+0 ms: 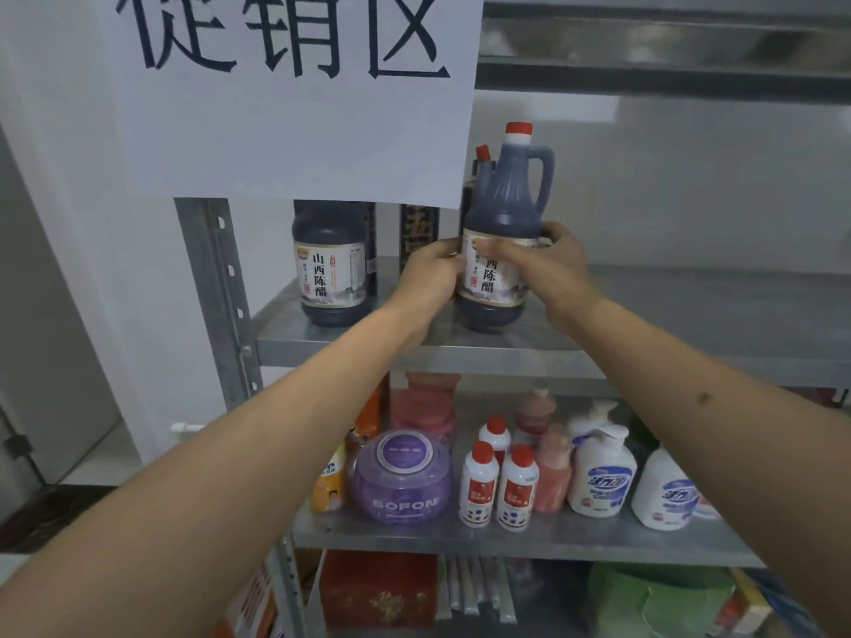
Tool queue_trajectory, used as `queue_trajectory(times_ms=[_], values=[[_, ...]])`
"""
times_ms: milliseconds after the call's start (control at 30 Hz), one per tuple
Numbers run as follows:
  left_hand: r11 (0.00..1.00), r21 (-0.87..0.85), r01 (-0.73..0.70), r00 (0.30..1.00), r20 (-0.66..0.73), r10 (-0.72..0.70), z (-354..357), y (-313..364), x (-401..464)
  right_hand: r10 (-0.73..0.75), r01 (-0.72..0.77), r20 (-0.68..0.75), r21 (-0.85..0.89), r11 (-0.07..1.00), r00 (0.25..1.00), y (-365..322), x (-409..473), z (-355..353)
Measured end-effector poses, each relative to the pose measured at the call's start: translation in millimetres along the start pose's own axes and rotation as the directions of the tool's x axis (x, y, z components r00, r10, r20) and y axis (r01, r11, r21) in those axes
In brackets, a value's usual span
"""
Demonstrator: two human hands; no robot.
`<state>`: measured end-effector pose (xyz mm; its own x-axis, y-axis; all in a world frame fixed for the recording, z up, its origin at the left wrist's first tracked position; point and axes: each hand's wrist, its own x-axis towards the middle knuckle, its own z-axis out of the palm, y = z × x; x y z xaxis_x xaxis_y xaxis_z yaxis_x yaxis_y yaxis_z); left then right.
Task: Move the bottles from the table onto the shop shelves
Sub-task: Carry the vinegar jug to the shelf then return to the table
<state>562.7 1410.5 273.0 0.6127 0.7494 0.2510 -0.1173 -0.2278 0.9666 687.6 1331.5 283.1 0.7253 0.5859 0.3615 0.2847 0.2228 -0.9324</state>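
I see bare shelf [690, 306] stretching toward three o'clock of the held vinegar bottle [502, 232]. At nine o'clock a second vinegar bottle [332, 264] stands; dark bottles [419, 232] crowd behind; a paper sign [294, 94] overhangs at eleven.

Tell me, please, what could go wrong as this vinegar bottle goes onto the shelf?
The vinegar bottle, held by the left hand and right hand, stands near the shelf's front edge and might tip off. Pushing it back could knock the bottles behind, partly hidden by the paper sign.
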Motion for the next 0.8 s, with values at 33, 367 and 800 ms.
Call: queue_trajectory(times_ms=[33,367,800], values=[[1.0,-0.004,-0.005,1.0,-0.005,0.005,-4,-2,2,-0.001,0.001,0.003,-0.005,1.0,1.0,2,2,5],[1.0,0.025,-0.003,0.997,-0.075,0.005,-51,-7,8,-0.002,0.003,0.054,-0.013,1.0,0.999,10,7,61],[0.992,0.124,0.036,0.997,-0.078,-0.026,-65,-4,-1,0.01,-0.008,0.112,-0.018,1.0,0.994,14,1,79]])
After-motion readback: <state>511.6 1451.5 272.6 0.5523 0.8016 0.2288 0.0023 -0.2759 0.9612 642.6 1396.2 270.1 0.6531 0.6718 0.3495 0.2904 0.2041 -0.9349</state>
